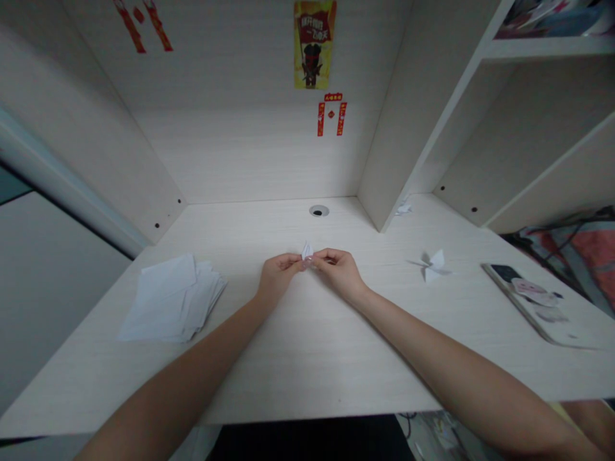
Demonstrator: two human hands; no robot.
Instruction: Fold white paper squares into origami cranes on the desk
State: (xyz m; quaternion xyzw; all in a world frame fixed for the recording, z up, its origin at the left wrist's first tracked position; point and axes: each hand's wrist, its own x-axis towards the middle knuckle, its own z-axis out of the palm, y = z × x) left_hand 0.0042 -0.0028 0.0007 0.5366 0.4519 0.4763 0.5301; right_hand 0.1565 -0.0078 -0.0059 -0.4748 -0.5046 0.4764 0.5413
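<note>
My left hand (277, 274) and my right hand (339, 267) meet over the middle of the pale wooden desk (307, 358). Both pinch a small folded piece of white paper (306, 251) between fingertips, and a pointed flap of it sticks up between the hands. The fingers of both hands are curled closed on the paper. A finished white paper crane (432, 264) rests on the desk to the right of my right hand. A loose stack of white paper sheets (173, 299) lies to the left of my left hand.
A phone (531, 301) with stickers lies near the desk's right edge. A cable hole (318, 210) sits at the back of the desk. A shelf divider (403, 128) rises at the right, with another small white paper piece (402, 208) at its base. Red and yellow stickers hang on the back wall.
</note>
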